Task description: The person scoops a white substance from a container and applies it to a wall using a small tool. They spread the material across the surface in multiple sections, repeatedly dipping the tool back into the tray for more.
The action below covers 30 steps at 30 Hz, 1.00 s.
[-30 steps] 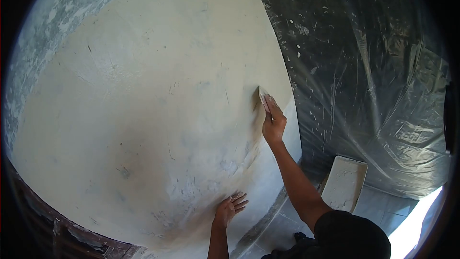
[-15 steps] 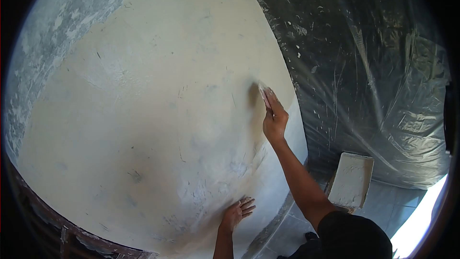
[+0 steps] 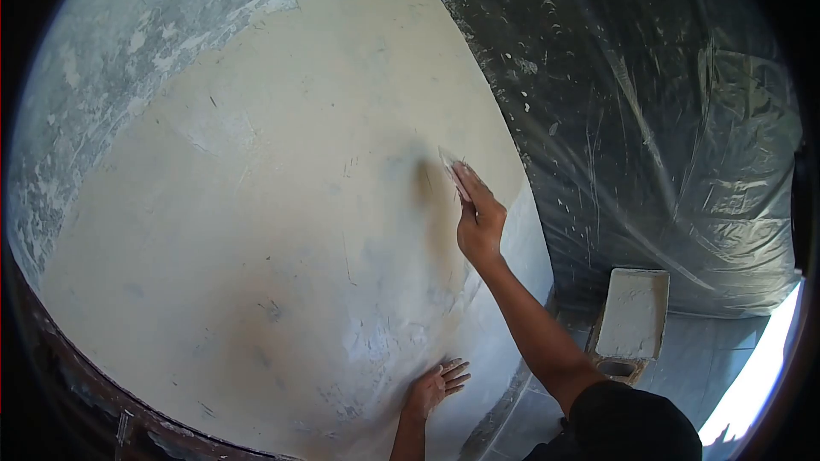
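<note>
A large curved surface with a cream coat and scattered scratches fills the middle of the view. Near its right side, my right hand is closed round a thin, pale-smeared flat tool, whose edge is at or close to the surface. I cannot make out whether the tool touches it. Lower down, my left hand rests against the same surface, fingers spread and smeared with pale paste, holding nothing.
Dark plastic sheeting hangs at the right. Below it, a tray of pale paste stands on a brown support over grey floor tiles. A dark, rough edge borders the lower left.
My right hand and its tool have moved slightly left and down. My left hand appears a little further right. The whole view has shifted slightly.
</note>
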Each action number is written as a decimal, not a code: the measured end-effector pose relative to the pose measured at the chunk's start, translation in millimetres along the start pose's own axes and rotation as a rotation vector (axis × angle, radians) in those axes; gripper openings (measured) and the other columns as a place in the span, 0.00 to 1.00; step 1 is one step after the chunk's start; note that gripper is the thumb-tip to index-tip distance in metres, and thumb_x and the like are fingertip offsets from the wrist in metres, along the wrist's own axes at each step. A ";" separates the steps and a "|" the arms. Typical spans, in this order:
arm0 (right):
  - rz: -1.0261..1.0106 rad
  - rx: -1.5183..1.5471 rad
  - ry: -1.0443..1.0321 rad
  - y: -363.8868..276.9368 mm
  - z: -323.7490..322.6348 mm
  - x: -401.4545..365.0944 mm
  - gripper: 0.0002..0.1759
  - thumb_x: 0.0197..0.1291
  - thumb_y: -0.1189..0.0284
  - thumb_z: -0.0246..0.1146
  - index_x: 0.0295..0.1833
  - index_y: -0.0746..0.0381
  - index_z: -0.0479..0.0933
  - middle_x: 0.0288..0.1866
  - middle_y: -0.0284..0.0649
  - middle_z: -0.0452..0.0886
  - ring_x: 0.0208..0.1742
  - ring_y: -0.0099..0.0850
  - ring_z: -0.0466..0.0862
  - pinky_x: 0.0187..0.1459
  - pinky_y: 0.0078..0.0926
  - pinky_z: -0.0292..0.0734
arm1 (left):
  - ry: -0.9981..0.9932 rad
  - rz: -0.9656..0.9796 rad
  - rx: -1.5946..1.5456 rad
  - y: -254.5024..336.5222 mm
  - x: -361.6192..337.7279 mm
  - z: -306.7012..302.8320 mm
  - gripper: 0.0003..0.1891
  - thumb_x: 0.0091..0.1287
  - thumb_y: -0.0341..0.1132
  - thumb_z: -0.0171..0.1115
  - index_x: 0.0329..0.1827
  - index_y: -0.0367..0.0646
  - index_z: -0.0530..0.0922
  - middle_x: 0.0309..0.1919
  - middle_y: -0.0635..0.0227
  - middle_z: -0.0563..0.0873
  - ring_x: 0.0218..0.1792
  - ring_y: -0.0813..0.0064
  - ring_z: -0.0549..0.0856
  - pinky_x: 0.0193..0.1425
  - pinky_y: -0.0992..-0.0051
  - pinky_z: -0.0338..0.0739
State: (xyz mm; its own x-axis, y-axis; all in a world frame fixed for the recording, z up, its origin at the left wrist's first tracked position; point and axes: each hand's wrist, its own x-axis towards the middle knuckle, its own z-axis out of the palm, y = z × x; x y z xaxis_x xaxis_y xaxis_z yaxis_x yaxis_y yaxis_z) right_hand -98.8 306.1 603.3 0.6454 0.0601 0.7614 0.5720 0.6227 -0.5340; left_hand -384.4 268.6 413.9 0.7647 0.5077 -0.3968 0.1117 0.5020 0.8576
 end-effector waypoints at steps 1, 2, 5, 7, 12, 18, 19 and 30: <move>0.000 0.002 0.000 17.0 10.7 2.0 0.27 0.58 0.94 0.49 0.61 0.66 0.76 0.60 0.49 0.80 0.65 0.43 0.78 0.65 0.31 0.71 | 0.005 -0.001 -0.009 0.6 -0.9 1.1 0.35 0.74 0.55 0.40 0.75 0.37 0.59 0.74 0.56 0.65 0.72 0.55 0.68 0.74 0.61 0.56; 0.009 0.015 -0.018 33.1 21.8 0.6 0.28 0.57 0.94 0.49 0.61 0.66 0.76 0.61 0.49 0.80 0.65 0.43 0.78 0.66 0.31 0.70 | 0.009 -0.002 -0.018 0.4 -1.7 2.4 0.35 0.74 0.55 0.40 0.75 0.37 0.59 0.74 0.55 0.65 0.72 0.55 0.68 0.74 0.61 0.56; -0.035 -0.058 -0.149 7.0 14.2 -66.1 0.32 0.46 0.93 0.53 0.59 0.65 0.78 0.60 0.51 0.79 0.68 0.47 0.74 0.71 0.41 0.62 | 0.004 0.010 -0.026 0.1 -0.5 1.8 0.35 0.74 0.55 0.40 0.75 0.37 0.59 0.74 0.54 0.65 0.72 0.55 0.68 0.74 0.60 0.56; 0.031 -0.023 -0.317 -19.6 -18.7 -153.5 0.29 0.47 0.92 0.56 0.56 0.63 0.80 0.59 0.48 0.81 0.67 0.45 0.75 0.70 0.44 0.63 | 0.056 -0.008 -0.046 -13.7 3.6 -13.3 0.34 0.74 0.55 0.40 0.74 0.37 0.60 0.74 0.54 0.65 0.71 0.54 0.68 0.73 0.59 0.57; 0.035 0.116 -0.382 -15.9 -61.0 -164.4 0.21 0.53 0.89 0.60 0.52 0.64 0.82 0.54 0.43 0.85 0.62 0.40 0.81 0.65 0.34 0.70 | 0.211 -0.042 -0.073 -12.4 2.6 -11.2 0.31 0.75 0.52 0.39 0.74 0.39 0.60 0.73 0.51 0.65 0.71 0.46 0.67 0.73 0.55 0.61; 0.075 0.016 -0.019 100.8 -3.2 14.4 0.31 0.50 0.95 0.49 0.60 0.65 0.78 0.61 0.48 0.80 0.68 0.45 0.75 0.71 0.36 0.64 | 0.067 -0.022 0.029 6.0 3.3 3.3 0.34 0.74 0.54 0.42 0.76 0.40 0.57 0.75 0.51 0.61 0.73 0.47 0.65 0.73 0.55 0.60; 0.081 0.037 -0.007 110.7 2.0 15.0 0.32 0.49 0.94 0.50 0.60 0.63 0.78 0.60 0.49 0.80 0.68 0.47 0.74 0.71 0.40 0.63 | 0.071 -0.020 0.022 8.6 3.1 4.3 0.34 0.74 0.54 0.42 0.76 0.40 0.57 0.75 0.51 0.61 0.73 0.47 0.65 0.73 0.55 0.60; 0.008 0.130 -0.405 27.2 -79.5 -127.2 0.32 0.40 0.94 0.54 0.54 0.61 0.82 0.57 0.44 0.83 0.65 0.44 0.78 0.68 0.44 0.68 | 0.050 -0.020 -0.006 9.2 -2.8 5.2 0.33 0.73 0.52 0.47 0.76 0.43 0.58 0.75 0.50 0.61 0.73 0.46 0.65 0.73 0.54 0.59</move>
State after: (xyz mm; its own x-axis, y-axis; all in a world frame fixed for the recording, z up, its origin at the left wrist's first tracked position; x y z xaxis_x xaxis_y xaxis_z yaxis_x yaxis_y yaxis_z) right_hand -125.0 253.3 462.7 0.3833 0.3508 0.8544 0.4826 0.7126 -0.5091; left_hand -382.2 268.2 424.6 0.7297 0.5319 -0.4296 0.1229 0.5161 0.8477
